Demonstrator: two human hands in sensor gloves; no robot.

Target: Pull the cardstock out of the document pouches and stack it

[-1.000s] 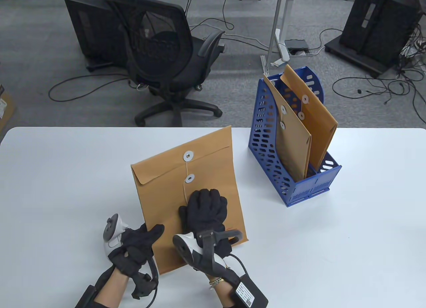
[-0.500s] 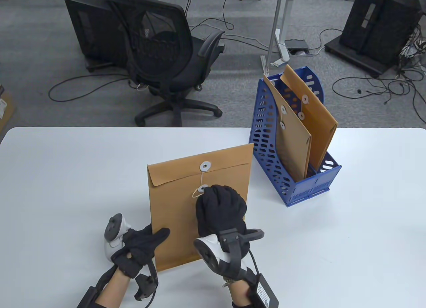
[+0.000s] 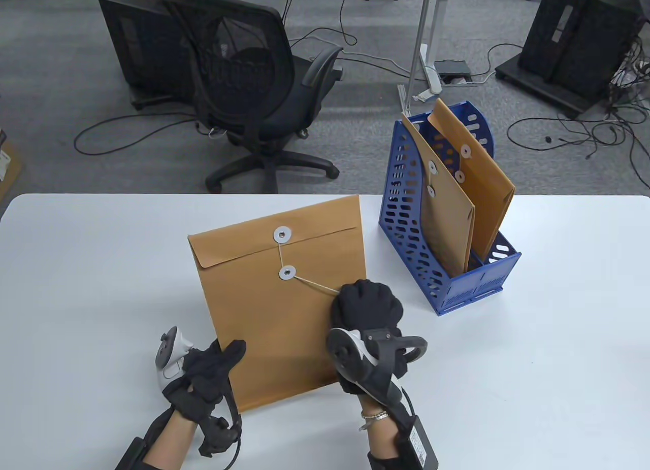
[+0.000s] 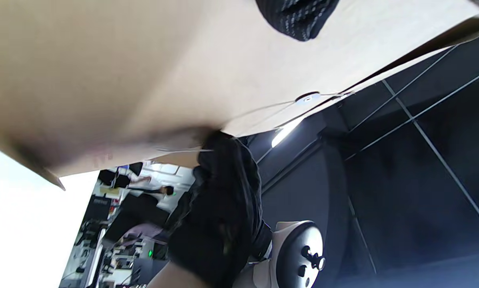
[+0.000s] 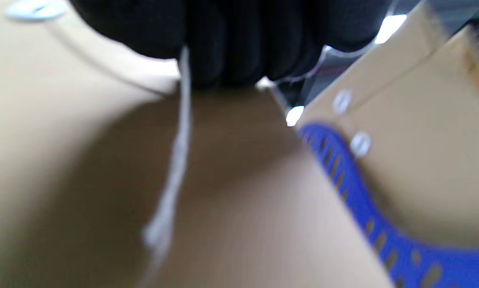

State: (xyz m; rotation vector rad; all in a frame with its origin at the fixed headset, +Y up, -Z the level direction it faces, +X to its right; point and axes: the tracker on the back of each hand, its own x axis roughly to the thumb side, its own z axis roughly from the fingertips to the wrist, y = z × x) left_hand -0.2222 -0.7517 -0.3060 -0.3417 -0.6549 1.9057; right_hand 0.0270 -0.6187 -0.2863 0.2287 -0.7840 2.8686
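Three brown envelopes are in sight: one [image 3: 284,307] stands tilted on the white table [image 3: 558,338] between my hands, and two more [image 3: 452,221] sit upright in the blue file rack [image 3: 406,226] just beside it. My left hand [image 3: 208,373] holds the near envelope's lower left edge, thumb laid across its front. My right hand [image 3: 368,312] is curled into a closed grip at the envelope's right side, pinching the string [image 3: 315,284], which runs taut from the lower of the two round clasps [image 3: 287,272].
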